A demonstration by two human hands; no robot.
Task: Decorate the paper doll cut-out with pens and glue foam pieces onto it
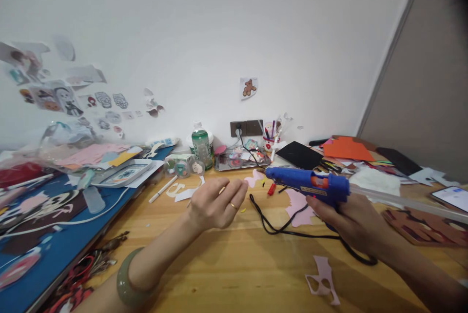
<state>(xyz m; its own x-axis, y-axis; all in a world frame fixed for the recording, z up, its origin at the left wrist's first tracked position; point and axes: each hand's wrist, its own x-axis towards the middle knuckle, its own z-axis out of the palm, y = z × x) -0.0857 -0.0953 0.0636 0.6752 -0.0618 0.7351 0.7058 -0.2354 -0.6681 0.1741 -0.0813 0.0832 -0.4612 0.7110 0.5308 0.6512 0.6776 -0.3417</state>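
Observation:
My right hand (353, 227) is wrapped round the handle of a blue hot glue gun (296, 180), raised above the table with its nozzle pointing left. A clear glue stick (405, 202) sticks out of its back end, and a black cord (310, 236) trails over the wood below. My left hand (217, 203), with a ring and a green bangle (127, 276) on the wrist, hovers left of the nozzle. Its fingers are curled together; whatever they may hold is hidden. Pink scraps (299, 207) lie beneath the gun, and a cut pink piece (323, 280) lies nearer me.
A green-labelled bottle (201, 145) and a metal tray (223, 163) stand by the wall. Blue board (120, 203) with papers covers the left side. Orange sheets (347, 148), black sheet (300, 154) and a phone (451, 197) lie right.

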